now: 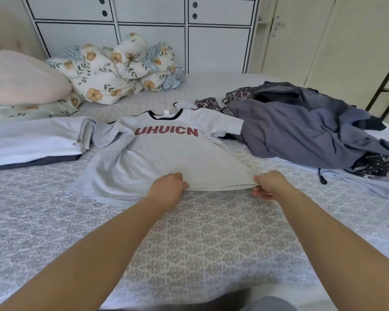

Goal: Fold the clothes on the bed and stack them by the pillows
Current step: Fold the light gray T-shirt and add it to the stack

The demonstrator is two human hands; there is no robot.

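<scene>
Left hand and right hand pinch the hem of the grey T-shirt spread mid-frame, unfolded; folded white garment sits left near the pillows, dark pile at right still to do.

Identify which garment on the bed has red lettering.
The grey T-shirt in the middle, held at its hem by both hands: left hand, right hand. The folded white top and the dark pile show no lettering.
</scene>
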